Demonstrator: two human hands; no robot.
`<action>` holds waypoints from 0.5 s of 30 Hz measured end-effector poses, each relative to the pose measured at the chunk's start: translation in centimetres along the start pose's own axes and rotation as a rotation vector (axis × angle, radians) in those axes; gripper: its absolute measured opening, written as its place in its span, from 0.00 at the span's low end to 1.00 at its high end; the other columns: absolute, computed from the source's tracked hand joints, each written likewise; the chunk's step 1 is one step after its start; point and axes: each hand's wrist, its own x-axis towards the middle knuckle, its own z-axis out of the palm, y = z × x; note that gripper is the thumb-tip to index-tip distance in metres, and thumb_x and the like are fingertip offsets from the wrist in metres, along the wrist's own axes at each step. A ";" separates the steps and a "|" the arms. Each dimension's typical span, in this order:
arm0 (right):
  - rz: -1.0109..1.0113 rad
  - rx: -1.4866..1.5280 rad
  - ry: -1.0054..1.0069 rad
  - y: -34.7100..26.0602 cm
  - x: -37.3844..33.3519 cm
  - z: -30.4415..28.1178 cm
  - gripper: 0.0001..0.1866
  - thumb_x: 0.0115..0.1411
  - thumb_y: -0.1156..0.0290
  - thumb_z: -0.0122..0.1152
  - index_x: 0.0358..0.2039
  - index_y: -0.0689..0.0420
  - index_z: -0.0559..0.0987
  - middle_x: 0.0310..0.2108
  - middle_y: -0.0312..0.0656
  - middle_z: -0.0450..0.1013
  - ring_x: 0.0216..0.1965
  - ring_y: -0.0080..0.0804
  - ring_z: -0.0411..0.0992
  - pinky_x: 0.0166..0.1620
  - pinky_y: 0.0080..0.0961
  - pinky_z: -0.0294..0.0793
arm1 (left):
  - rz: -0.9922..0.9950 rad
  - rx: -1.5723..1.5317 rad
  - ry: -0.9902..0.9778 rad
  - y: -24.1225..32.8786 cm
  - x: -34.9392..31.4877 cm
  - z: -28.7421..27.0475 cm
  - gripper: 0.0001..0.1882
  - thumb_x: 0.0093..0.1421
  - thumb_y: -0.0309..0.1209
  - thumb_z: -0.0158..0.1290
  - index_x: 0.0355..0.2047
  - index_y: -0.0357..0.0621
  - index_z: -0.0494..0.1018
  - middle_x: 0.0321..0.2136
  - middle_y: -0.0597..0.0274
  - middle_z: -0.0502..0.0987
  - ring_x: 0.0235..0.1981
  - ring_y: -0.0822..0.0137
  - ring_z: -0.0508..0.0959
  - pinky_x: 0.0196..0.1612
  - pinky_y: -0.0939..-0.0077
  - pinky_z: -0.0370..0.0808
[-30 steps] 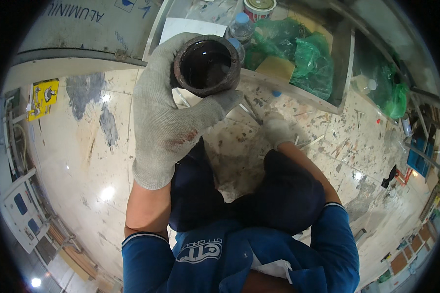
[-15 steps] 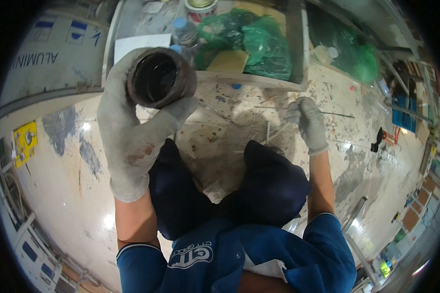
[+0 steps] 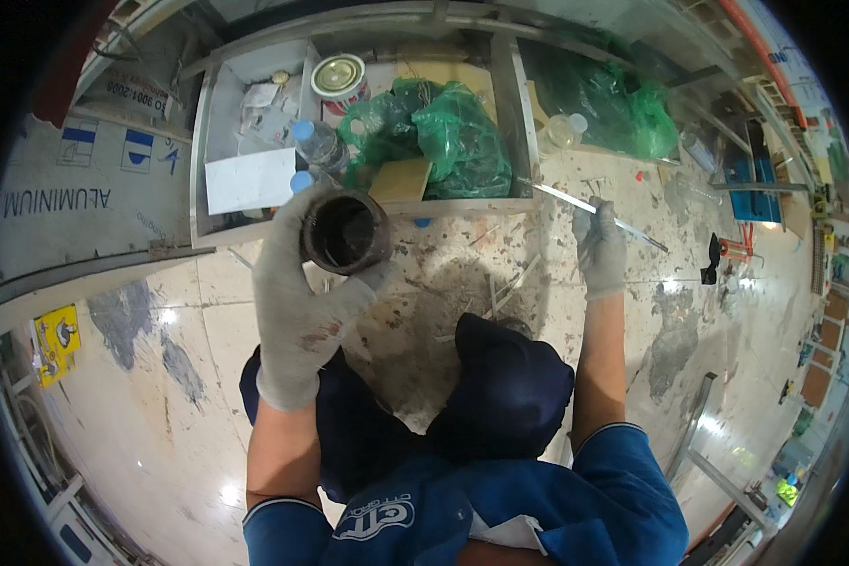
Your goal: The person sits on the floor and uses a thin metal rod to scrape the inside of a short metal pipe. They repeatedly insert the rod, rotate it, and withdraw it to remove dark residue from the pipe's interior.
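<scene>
In my left gloved hand [image 3: 297, 325] is a dark brown round pot [image 3: 379, 247], its open mouth facing me and its inside dark. Fingers and thumb wrap round its sides, in front of the drawer's near edge. My right gloved hand [image 3: 601, 255], out over the floor on the right, is closed round a thin, light-coloured rod [image 3: 646, 239]. The rod lies slantwise through the fist, and its far-left end reaches close to the drawer's right corner. Both gloves are grey-white; the left one has a reddish-brown stain.
A shallow open drawer [image 3: 457, 209] holds a paint can [image 3: 340, 80], plastic bottles [image 3: 317, 143], green plastic bags [image 3: 462, 137] and a white sheet [image 3: 250, 181]. Strips [image 3: 517, 283] lie on the stained floor before my knees. A yellow packet [image 3: 57, 344] lies left, a metal frame [image 3: 693, 424] right.
My left hand has lowered the pot and moved it right, away from me less closely held. The rod in my right hand has swung into a steeper slant. The view has shifted, showing more of the drawer.
</scene>
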 end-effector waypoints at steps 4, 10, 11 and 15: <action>0.016 0.003 -0.073 -2.7 -1.1 2.9 0.15 0.74 0.64 0.56 0.46 0.65 0.78 0.41 0.48 0.80 0.39 0.36 0.82 0.42 0.25 0.87 | -0.024 -0.025 -0.053 0.1 0.4 0.9 0.38 0.47 0.20 0.72 0.59 0.36 0.70 0.50 0.58 0.78 0.52 0.66 0.79 0.58 0.70 0.74; -0.036 -0.020 -0.246 -5.8 -1.8 5.3 0.17 0.73 0.61 0.58 0.48 0.65 0.77 0.42 0.49 0.79 0.40 0.35 0.81 0.44 0.28 0.85 | 0.067 -0.054 -0.021 -0.4 1.1 2.2 0.36 0.46 0.24 0.72 0.56 0.36 0.71 0.47 0.56 0.80 0.48 0.64 0.81 0.55 0.71 0.75; -0.032 -0.003 -0.274 -6.0 -1.7 5.1 0.17 0.73 0.61 0.58 0.48 0.64 0.77 0.42 0.49 0.79 0.40 0.35 0.81 0.45 0.28 0.85 | 0.071 -0.063 -0.030 -0.5 1.2 2.2 0.36 0.46 0.24 0.72 0.56 0.37 0.71 0.47 0.56 0.80 0.48 0.64 0.81 0.55 0.71 0.76; -0.025 -0.300 -0.296 -5.0 -0.3 4.8 0.18 0.74 0.60 0.57 0.50 0.62 0.78 0.38 0.42 0.80 0.32 0.26 0.76 0.36 0.21 0.77 | 0.055 -0.135 -0.044 -0.6 1.0 2.3 0.36 0.45 0.25 0.72 0.56 0.39 0.72 0.46 0.54 0.80 0.47 0.62 0.81 0.53 0.69 0.76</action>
